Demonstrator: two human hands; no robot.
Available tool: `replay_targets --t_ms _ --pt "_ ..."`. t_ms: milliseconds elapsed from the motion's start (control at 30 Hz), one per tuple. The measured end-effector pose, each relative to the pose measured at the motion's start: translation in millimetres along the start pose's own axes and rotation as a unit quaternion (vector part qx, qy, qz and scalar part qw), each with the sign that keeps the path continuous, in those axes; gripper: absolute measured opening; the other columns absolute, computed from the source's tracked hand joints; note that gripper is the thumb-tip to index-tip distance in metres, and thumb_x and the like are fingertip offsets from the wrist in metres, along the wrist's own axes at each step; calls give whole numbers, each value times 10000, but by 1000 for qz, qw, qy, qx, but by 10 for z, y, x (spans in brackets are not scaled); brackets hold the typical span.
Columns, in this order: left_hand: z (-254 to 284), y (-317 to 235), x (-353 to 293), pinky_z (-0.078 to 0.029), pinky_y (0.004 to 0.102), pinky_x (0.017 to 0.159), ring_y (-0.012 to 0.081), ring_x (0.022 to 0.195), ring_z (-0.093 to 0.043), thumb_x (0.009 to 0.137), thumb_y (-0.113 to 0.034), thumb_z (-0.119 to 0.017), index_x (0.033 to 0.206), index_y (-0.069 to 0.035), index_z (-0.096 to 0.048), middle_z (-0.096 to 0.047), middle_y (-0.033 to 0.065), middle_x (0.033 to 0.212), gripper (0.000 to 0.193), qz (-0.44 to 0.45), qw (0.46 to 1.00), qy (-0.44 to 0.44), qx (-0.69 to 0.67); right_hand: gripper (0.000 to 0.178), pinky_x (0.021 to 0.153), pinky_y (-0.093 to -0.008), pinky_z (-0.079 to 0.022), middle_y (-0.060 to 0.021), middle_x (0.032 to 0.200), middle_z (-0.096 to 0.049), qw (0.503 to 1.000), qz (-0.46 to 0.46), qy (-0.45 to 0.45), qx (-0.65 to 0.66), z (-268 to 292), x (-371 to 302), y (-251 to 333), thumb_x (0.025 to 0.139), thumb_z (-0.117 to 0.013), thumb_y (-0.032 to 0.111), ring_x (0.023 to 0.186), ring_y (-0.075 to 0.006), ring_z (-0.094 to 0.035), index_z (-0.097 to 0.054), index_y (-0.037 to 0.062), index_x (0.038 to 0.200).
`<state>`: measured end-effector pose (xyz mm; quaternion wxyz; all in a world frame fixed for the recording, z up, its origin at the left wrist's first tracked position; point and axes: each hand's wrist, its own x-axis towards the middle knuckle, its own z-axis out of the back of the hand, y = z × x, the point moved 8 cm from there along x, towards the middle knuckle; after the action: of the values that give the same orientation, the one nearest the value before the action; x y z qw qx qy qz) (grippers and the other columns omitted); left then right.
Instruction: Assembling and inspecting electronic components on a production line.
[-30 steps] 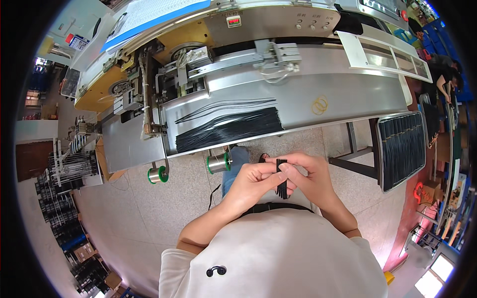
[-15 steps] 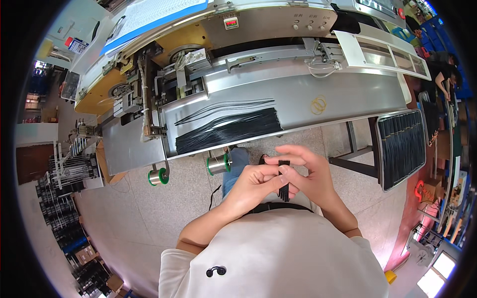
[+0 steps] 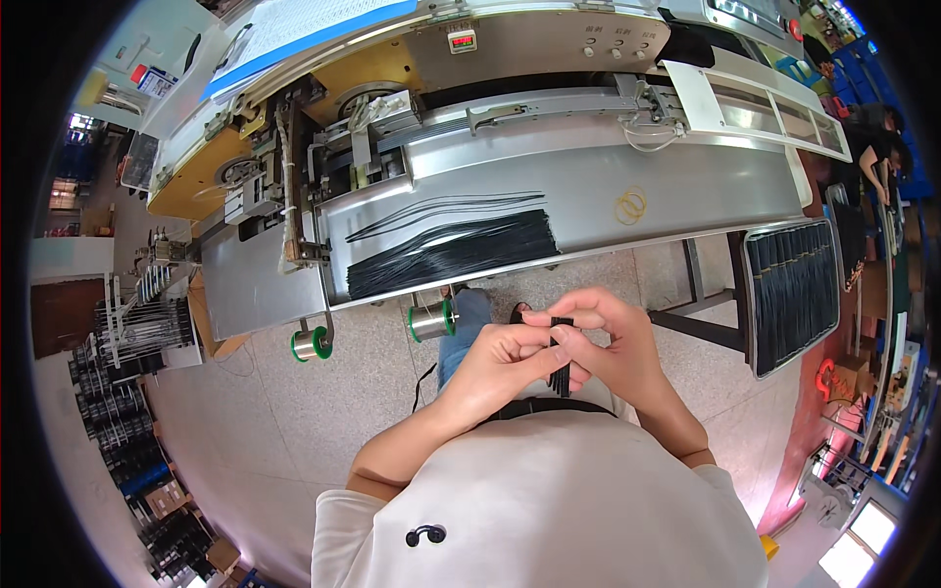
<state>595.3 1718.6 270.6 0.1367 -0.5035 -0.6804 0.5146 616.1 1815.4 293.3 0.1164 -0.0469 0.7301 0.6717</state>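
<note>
Bundle [image 3: 562,380]: in the head view, the only one, a short sheaf of black strands, on the wearer's side of the tray [image 3: 706,191] and apart from it; its lower ends fan a little, and its full length cannot be told.
Left hand [image 3: 512,355]: in front of the tray, thumb and fingers pinched on the bundle's left side.
Right hand [image 3: 613,345]: close against the left, in front of the tray; its thumb presses the bundle, while a forefinger reaches past the upper ends.
Grip: both hands together, clamped on the one bundle.
Pile [image 3: 456,253]: many black strands lying along the tray's near edge, left of its middle.
Loose strands [image 3: 446,204]: a few, on the tray, farther from its near edge.
Rings [image 3: 630,206]: thin, yellowish, overlapping on the tray's right half.
Rack [image 3: 792,299]: off the tray's right end, filled with black strands.
Handling: seemingly gathering or evening the upper ends between the fingertips.
Next move: probably calls for a light, steady pinch, with the ends level and no strand slipping out.
</note>
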Motion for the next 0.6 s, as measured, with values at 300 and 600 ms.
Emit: replay_targets --t_ms 300,600 --pt "16 5 -35 -451 211 663 51 743 -589 936 -144 -538 921 -8 -687 -685 36 804 202 -9 1000 -2 -4 165 400 -191 -431 -147 958 -692 1000 10 0 -3 -30 -16 -13 839 -564 -7 506 -63 -570 -550 14 1002" --pt "55 26 -66 -486 234 722 90 772 -617 938 -189 -550 888 -3 -686 -688 55 832 236 12 1000 -5 -9 350 649 -214 -485 -100 985 -697 999 -20 37 -27 -93 16 -4 861 -577 86 760 -100 -633 -530 14 1200"
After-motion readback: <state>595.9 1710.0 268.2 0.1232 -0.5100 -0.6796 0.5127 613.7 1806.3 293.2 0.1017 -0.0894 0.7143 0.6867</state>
